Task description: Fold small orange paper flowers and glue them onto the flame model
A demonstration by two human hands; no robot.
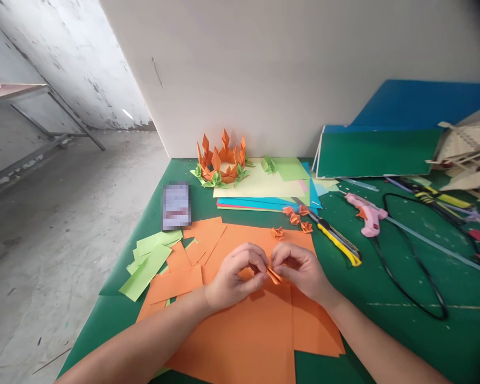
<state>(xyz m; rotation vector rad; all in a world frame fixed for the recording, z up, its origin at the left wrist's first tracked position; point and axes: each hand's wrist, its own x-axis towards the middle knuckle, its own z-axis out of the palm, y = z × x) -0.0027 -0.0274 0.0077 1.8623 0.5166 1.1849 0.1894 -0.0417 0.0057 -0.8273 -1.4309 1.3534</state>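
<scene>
Both hands, left [232,277] and right [300,272], pinched a small orange fold [272,276] between closed fingertips, held above the orange sheet [240,336], finished folds [295,217] set aside farther off.

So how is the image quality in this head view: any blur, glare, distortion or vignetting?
Head view: even, soft light, no glare; the hands, left and right, and their small orange paper piece are sharp; wide-angle bending tilts the wall; a pixelated patch; dark top-right corner.

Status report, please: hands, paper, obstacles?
Left hand and right hand pinch small folded orange paper piece. Over orange sheets. Utility knife lies apart, right.
</scene>
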